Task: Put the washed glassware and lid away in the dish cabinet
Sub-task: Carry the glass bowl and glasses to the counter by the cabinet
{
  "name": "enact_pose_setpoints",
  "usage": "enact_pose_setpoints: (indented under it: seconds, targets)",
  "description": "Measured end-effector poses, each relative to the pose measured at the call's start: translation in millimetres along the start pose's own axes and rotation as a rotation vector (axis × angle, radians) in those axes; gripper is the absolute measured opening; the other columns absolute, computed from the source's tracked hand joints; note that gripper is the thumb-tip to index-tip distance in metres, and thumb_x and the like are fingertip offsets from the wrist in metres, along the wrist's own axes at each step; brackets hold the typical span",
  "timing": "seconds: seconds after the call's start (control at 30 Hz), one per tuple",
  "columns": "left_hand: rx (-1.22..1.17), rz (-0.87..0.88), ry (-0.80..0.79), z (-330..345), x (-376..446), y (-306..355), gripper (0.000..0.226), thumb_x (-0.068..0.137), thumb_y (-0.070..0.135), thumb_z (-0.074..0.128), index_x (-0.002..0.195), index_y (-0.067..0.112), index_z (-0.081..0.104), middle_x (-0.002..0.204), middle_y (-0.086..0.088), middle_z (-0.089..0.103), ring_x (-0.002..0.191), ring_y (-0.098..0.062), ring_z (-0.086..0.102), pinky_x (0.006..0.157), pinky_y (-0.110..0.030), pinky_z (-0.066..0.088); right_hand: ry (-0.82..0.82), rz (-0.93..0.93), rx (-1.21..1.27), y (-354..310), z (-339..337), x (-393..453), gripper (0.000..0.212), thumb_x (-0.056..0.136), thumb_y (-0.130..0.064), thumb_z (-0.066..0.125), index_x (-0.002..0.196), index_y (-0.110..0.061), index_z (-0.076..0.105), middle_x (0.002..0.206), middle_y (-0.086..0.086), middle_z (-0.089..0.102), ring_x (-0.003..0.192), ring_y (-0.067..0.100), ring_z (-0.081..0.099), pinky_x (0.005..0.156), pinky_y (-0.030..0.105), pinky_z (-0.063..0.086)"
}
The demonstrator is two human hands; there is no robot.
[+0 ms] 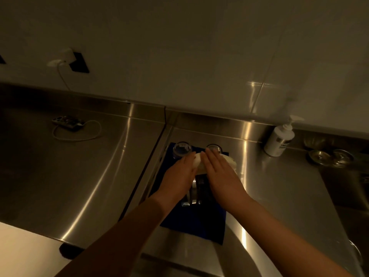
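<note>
free: bare counter [79,176] left of mat [191,226] | blocked: soap bottle [279,138] right, by wall

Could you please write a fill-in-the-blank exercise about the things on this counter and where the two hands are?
1. Both hands, left hand and right hand, rest on a pale ____ on the mat.
2. The mat under the glasses is dark ____.
3. The soap bottle stands to the ____ of the mat.
4. The power strip lies on the counter to the ____ of the mat.

Missing words: lid; blue; right; left
</note>
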State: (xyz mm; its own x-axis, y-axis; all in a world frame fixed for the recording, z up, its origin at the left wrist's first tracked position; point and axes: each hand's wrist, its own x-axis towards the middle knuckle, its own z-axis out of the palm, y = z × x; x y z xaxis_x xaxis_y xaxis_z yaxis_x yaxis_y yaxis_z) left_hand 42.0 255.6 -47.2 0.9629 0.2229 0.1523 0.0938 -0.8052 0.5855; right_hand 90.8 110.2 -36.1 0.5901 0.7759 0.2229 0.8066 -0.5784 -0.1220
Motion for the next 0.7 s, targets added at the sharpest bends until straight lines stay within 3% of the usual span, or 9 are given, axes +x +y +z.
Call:
enact_pose_setpoints:
  seconds: [0.13,0.23,0.33,0.47,0.6,0.7]
  targets:
    - [-0.052,-0.008,0.025,2.4,-2.2,4.9,0.052,0.095,0.025,0.05,0.142,0.022,0.029,0.139,-0.002,0.046,0.12,-0.015,0.049,0.094,-0.028,0.043,-0.023,-0.025,-0.022,1.3,2.2,5.1,0.083,0.087,-0.015,0.063,0.149,-0.014,0.007,0.157,0.012,0.008,0.144,0.027,0.005,0.115,0.035,0.003]
    - [-0.056,-0.042,0.031,7.4,-3.4,6.1,0.05,0.092,0.02,0.054,0.137,0.021,0.034,0.132,-0.003,0.05,0.111,-0.016,0.054,0.086,-0.028,0.047,-0.019,-0.033,-0.044,1.4,1.1,6.0,0.087,0.082,-0.018,0.071,0.149,-0.018,0.016,0.155,0.014,0.02,0.142,0.031,0.016,0.114,0.043,0.021]
    - [-0.101,-0.082,0.055,9.7,-3.5,6.3,0.042,0.091,0.016,0.053,0.131,0.02,0.04,0.124,-0.004,0.055,0.104,-0.015,0.057,0.078,-0.023,0.044,0.021,-0.042,-0.021,2.3,-3.7,6.4,0.09,0.06,-0.012,0.087,0.139,-0.015,0.043,0.136,0.02,0.049,0.125,0.038,0.046,0.098,0.048,0.042]
    - [-0.154,-0.05,0.053,4.5,-6.9,10.3,0.033,0.093,0.018,0.05,0.126,0.019,0.045,0.121,-0.005,0.056,0.101,-0.016,0.057,0.077,-0.023,0.045,0.121,-0.123,-0.023,11.6,-8.6,5.9,0.09,0.047,-0.003,0.088,0.13,-0.011,0.053,0.121,0.018,0.06,0.108,0.037,0.058,0.082,0.043,0.051]
    - [-0.116,0.084,0.077,-16.1,-2.8,22.7,0.035,0.095,0.018,0.048,0.13,0.021,0.044,0.13,-0.003,0.051,0.111,-0.016,0.054,0.09,-0.027,0.046,0.206,-0.118,-0.018,18.7,-13.3,2.6,0.094,0.054,-0.005,0.084,0.138,-0.015,0.042,0.123,0.015,0.054,0.109,0.026,0.046,0.077,0.031,0.047]
    - [0.087,0.194,0.078,-33.2,5.1,22.0,0.041,0.093,0.016,0.053,0.133,0.02,0.043,0.136,-0.002,0.048,0.124,-0.017,0.045,0.103,-0.033,0.039,0.276,-0.072,0.103,14.4,-9.2,3.1,0.079,0.071,-0.005,0.075,0.14,-0.017,0.037,0.127,0.013,0.051,0.11,0.023,0.047,0.079,0.027,0.044]
